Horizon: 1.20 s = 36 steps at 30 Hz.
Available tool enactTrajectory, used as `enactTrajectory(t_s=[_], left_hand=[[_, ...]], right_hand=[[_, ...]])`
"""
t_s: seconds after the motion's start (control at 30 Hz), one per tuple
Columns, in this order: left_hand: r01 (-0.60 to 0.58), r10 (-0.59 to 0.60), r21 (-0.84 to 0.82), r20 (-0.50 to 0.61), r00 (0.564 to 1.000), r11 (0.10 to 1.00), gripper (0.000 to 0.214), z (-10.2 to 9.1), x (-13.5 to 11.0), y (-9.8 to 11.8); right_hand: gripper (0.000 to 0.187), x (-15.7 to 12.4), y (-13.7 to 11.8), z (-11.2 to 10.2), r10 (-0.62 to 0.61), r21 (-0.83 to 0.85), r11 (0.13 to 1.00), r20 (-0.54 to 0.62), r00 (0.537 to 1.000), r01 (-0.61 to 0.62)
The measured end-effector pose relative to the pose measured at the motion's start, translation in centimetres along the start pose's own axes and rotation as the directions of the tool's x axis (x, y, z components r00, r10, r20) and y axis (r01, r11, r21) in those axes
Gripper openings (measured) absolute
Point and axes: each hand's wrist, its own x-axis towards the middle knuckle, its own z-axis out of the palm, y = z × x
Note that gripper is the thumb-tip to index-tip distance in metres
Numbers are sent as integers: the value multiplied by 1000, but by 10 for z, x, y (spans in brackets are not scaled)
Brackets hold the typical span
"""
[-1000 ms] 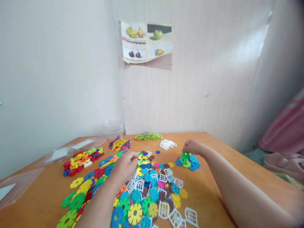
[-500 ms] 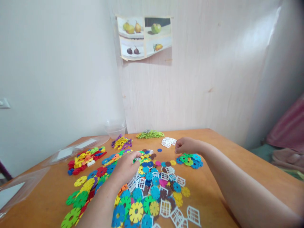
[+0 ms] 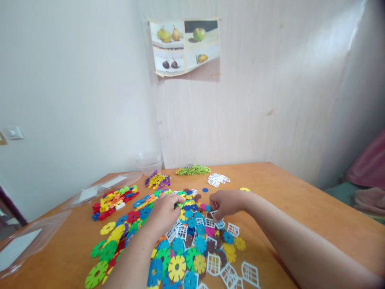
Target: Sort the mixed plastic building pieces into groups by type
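A big heap of coloured flower-shaped plastic discs (image 3: 192, 245) and white lattice pieces (image 3: 228, 275) covers the near middle of the wooden table (image 3: 300, 200). My left hand (image 3: 165, 212) lies on the heap's far left side, fingers curled, fingertips at a green piece. My right hand (image 3: 226, 204) is on the heap's far right side, fingers bent down among blue discs and white lattice pieces. What either hand grips is hidden. More green, yellow and red discs (image 3: 110, 245) spread to the left of my left arm.
Sorted piles lie farther back: red and yellow bricks (image 3: 112, 199), purple and yellow pieces (image 3: 157, 180), small green pieces (image 3: 192, 169), white pieces (image 3: 218, 179). Clear cups (image 3: 148, 162) stand at the wall. Plastic bags (image 3: 21, 245) lie at the left edge. Pink cloth (image 3: 367, 168) is beyond the right edge.
My right hand has come back leftward from the small green and blue disc pile to the main heap. My left hand has stayed on the heap. The view has shifted a little.
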Motion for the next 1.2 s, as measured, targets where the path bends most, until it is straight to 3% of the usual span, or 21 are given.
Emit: enactTrajectory(t_s=[0.17, 0.4, 0.57, 0.73, 1.2], left_hand=[[-2, 2, 8, -9, 1000, 1000, 25, 1, 1, 0], [-19, 19, 6, -39, 999, 1000, 19, 3, 2, -3], [11, -11, 5, -28, 1000, 1000, 16, 2, 1, -4], [21, -21, 17, -15, 1000, 1000, 15, 4, 1, -5], [27, -27, 2, -17, 1000, 1000, 17, 3, 0, -5]], right_hand=[[32, 7, -1, 5, -11, 100, 995, -22, 1000, 13], [23, 6, -10, 5, -58, 95, 994, -48, 997, 62], [21, 9, -5, 7, -87, 306, 947, -44, 995, 96], [8, 13, 3, 13, -70, 464, 878, -118, 991, 118], [21, 15, 12, 5, 66, 405, 914, -209, 976, 25]])
